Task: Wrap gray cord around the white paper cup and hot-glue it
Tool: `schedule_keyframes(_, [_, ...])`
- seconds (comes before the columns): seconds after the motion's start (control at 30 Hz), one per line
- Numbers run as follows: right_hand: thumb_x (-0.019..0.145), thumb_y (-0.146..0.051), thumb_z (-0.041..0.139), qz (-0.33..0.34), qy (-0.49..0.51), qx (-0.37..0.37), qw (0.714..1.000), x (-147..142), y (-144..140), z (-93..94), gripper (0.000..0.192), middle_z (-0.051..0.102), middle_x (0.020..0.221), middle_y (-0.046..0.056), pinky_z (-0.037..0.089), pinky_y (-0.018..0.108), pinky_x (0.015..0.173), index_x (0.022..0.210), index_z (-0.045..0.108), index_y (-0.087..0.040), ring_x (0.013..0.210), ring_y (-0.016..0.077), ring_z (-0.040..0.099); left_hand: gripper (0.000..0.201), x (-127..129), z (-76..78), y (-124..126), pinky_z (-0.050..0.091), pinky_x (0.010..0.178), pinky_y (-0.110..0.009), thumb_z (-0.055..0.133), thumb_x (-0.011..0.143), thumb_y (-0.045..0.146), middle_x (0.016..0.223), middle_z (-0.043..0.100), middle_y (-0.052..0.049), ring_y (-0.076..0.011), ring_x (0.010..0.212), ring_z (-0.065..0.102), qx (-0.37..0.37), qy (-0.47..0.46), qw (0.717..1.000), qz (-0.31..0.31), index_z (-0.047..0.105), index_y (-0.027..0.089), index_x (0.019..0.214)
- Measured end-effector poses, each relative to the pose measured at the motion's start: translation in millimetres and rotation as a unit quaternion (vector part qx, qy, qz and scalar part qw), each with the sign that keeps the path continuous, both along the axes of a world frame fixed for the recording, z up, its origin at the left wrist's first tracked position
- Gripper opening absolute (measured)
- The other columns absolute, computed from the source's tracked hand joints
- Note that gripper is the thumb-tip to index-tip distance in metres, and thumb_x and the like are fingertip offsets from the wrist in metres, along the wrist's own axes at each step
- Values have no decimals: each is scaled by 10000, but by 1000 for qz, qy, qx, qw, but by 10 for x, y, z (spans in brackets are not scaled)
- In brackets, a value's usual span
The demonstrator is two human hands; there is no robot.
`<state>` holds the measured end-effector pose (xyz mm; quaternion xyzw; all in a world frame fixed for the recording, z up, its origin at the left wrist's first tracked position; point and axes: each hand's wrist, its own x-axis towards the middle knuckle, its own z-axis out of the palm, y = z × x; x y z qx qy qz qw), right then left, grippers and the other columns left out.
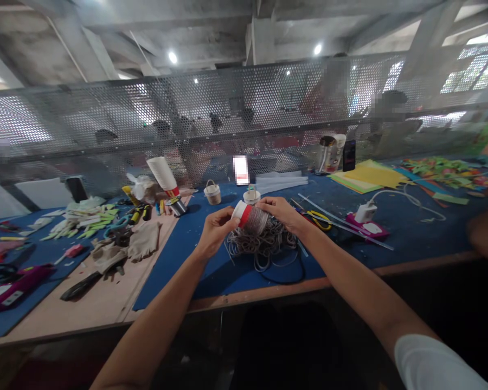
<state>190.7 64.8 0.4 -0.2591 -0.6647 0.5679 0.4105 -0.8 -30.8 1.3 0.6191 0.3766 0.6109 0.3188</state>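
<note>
Between my two hands is a paper cup (pixel 244 212), tilted on its side, with a white and red rim end to the left. Grey cord (pixel 257 219) is wound round its other part. My left hand (pixel 217 227) grips the cup by the rim end, thumb and fingers closed. At the wound end my right hand (pixel 280 212) has its fingers closed on the cup's upper side; whether they also pinch the cord I cannot tell. Just beneath lies a loose heap of grey cord (pixel 264 246) on the blue table mat (pixel 179 271).
Two small cord-covered baskets (pixel 212 194) and a lit phone (pixel 241 170) stand behind. Stacked paper cups (pixel 162 176) lean at left, near gloves (pixel 144 242) and pliers. Yellow-handled scissors (pixel 320 220), a pink power strip (pixel 366 226) and coloured sheets (pixel 370 176) lie right. A perforated metal screen (pixel 268 103) rises behind.
</note>
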Motion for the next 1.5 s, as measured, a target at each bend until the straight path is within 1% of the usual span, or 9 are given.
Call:
schedule_keyframes(0.2, [759, -417, 649, -18, 4, 42, 999, -13, 61, -50, 263, 680, 778, -1, 447, 247, 691, 824, 711, -169, 722, 150, 597, 146, 5, 11, 8, 420, 654, -246, 726, 741, 307, 723, 613, 0, -142, 676, 528, 1, -9, 1000, 16, 713, 162, 751])
schedule_keyframes(0.33, [854, -472, 553, -84, 7, 106, 991, 20, 71, -11, 328, 707, 949, 37, 459, 277, 797, 932, 709, -194, 904, 188, 627, 131, -4, 5, 32, 429, 665, -247, 721, 739, 297, 706, 621, 6, -150, 690, 542, 7, -19, 999, 48, 717, 167, 753])
schedule_keyframes(0.4, [893, -505, 497, -106, 0, 139, 985, 46, 52, 26, 369, 702, 957, 43, 456, 288, 825, 941, 700, -200, 942, 197, 626, 120, -9, 1, 47, 429, 676, -246, 711, 747, 289, 697, 621, 10, -152, 702, 547, 12, -24, 997, 67, 719, 171, 760])
schedule_keyframes(0.53, [896, -549, 492, -60, -22, 172, 983, 59, 1, 53, 403, 693, 928, 36, 472, 302, 825, 990, 666, -197, 895, 199, 637, 117, -11, -7, 72, 430, 692, -245, 691, 760, 280, 703, 629, 17, -150, 709, 552, 20, -38, 994, 96, 732, 177, 798])
schedule_keyframes(0.7, [807, -530, 637, -63, -50, 179, 981, 26, 1, 2, 434, 689, 995, 56, 484, 338, 851, 1075, 627, -189, 919, 210, 643, 140, 4, -5, 67, 433, 707, -244, 703, 743, 258, 748, 654, 11, -152, 727, 560, 11, -41, 995, 90, 746, 178, 849])
schedule_keyframes(0.9, [809, -460, 663, -59, -42, 195, 978, 46, -52, 46, 420, 677, 1030, 76, 502, 351, 841, 1136, 604, -203, 923, 210, 639, 189, -9, 8, 69, 450, 716, -251, 650, 773, 285, 795, 674, -13, -165, 752, 579, -11, -53, 996, 68, 734, 163, 891])
schedule_keyframes(1.13, [781, -389, 708, -21, -28, 224, 974, 41, -119, 80, 438, 646, 1137, 78, 486, 370, 904, 1165, 579, -223, 1013, 222, 618, 155, -37, -19, 98, 436, 660, -232, 662, 787, 306, 730, 627, 11, -119, 648, 527, -21, -71, 994, 82, 711, 164, 823])
schedule_keyframes(1.37, [896, -453, 544, -36, -10, 187, 982, 53, -78, 84, 361, 672, 1117, 65, 465, 326, 902, 1139, 620, -197, 1002, 200, 619, 140, -31, -20, 87, 427, 652, -228, 685, 776, 299, 725, 620, 16, -117, 650, 515, -30, -64, 995, 71, 720, 171, 819])
schedule_keyframes(1.5, [899, -439, 538, -49, -19, 178, 983, 61, -67, 91, 341, 687, 1106, 52, 448, 314, 896, 1106, 667, -201, 1010, 204, 614, 121, -17, -28, 78, 422, 656, -227, 692, 779, 277, 728, 621, 13, -113, 656, 512, -32, -52, 997, 54, 723, 165, 813])
